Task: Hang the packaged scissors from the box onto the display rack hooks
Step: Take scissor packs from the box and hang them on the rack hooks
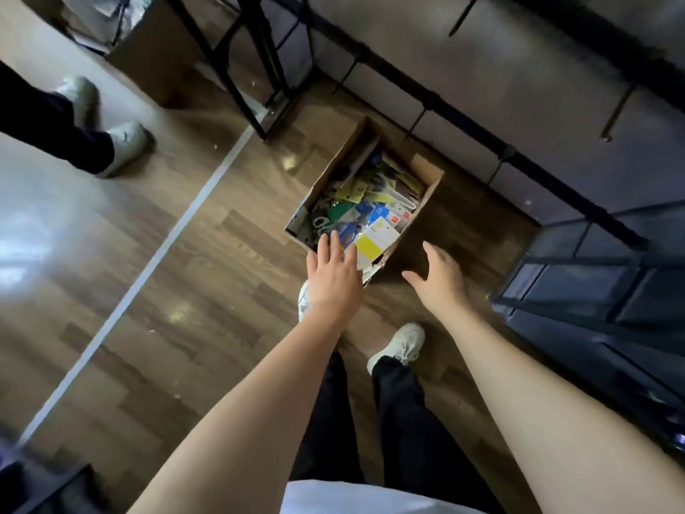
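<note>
Left hand [333,276], fingers spread and empty, hovered at the cardboard box's [417,231] near corner, nearest the yellow-carded scissors pack [374,244]; right hand [437,278] open, empty, beside the box.

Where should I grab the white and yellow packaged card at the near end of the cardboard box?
Pinch the white and yellow packaged card by its raised near edge, coming from above with the left hand; it lies tilted on top of the pile, edge exposed.

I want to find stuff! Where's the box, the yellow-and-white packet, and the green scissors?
cardboard box [409,237]: head view, its bare right wall.
yellow-and-white packet [376,243]: head view, its yellow patch.
green scissors [320,222]: head view, the handles.
</note>
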A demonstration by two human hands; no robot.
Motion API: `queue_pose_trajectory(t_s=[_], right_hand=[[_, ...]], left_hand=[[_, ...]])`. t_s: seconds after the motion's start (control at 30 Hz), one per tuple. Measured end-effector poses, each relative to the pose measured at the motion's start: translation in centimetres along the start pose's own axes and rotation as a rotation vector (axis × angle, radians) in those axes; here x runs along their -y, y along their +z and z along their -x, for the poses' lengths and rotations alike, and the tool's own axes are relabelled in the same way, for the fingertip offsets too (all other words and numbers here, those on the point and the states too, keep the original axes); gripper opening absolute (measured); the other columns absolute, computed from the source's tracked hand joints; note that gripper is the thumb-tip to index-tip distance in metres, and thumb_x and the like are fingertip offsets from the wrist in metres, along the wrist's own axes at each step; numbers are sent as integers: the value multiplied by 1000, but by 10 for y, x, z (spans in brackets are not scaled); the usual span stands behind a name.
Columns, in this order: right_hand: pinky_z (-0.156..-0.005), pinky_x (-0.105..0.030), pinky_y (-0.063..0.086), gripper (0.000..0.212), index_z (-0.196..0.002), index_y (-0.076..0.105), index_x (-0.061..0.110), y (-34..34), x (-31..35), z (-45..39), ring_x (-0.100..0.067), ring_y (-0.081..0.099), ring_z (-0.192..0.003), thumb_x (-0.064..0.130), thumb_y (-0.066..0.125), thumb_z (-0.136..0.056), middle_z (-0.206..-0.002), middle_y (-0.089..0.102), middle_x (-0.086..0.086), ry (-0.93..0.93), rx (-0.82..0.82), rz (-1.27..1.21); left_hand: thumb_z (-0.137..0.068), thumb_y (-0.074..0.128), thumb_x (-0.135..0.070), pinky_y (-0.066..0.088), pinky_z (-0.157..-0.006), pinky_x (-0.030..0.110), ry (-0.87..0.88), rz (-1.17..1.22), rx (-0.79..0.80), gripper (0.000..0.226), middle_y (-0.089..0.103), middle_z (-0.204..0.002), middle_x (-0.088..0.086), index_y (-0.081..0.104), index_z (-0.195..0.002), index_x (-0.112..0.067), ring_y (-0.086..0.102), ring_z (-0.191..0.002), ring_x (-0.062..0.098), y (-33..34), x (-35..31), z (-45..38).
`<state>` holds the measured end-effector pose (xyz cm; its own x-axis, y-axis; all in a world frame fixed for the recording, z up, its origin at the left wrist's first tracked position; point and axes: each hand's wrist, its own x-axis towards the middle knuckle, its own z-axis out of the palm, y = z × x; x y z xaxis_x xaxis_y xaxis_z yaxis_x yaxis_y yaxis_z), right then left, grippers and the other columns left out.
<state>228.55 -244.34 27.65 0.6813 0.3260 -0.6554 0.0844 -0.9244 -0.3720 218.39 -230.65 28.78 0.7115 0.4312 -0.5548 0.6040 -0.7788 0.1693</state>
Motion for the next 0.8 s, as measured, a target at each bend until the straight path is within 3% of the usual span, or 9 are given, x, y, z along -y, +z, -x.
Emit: queue_pose_trajectory(t_s=[0.43,0.8], right_hand=[[-119,-41,9,80,-151,15,12,99,-19,-117,-27,9,-146,43,57,-91,-158,13,-10,-157,139,527],[-119,-41,11,84,-150,16,7,178,-55,-268,-26,14,-145,45,59,-88,-156,20,-11,-211,62,627]], left_hand=[[-99,34,-38,5,-115,49,-21,-124,129,62,0,-158,15,8,-150,-14,-5,-145,31,113,82,-105],[-99,32,-43,2,-116,49,65,-267,87,67,-2,-158,14,2,-151,-15,-9,-145,29,217,113,-238]])
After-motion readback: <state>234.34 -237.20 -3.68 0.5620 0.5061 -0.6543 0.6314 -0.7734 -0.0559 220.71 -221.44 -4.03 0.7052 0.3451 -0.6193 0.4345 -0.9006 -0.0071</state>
